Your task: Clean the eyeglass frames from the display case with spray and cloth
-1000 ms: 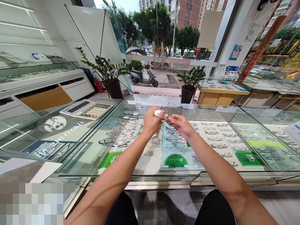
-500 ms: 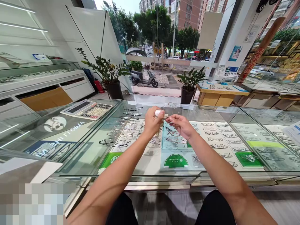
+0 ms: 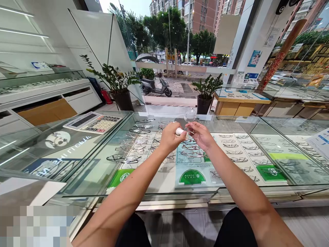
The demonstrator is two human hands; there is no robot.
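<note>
Both my hands are raised together over a glass display counter (image 3: 231, 187). My left hand (image 3: 169, 138) is closed round a small white cylindrical object (image 3: 179, 131) whose end sticks out towards the right. My right hand (image 3: 202, 134) pinches a thin-rimmed pair of glasses (image 3: 189, 116), one clear round lens standing up above my fingers. The white object's tip meets the glasses between the two hands. Under the glass lie rows of spectacle frames (image 3: 235, 151) on white and green trays.
A calculator (image 3: 93, 122) lies on the counter's left wing. One loose pair of glasses (image 3: 122, 158) rests on the glass at left. Two potted plants (image 3: 205, 92) stand beyond the counter before a street window. More display cases run left and right.
My hands have shifted slightly and turned. The glasses now stand higher, a lens showing above my right fingers, and the white object points lower towards my right hand.
</note>
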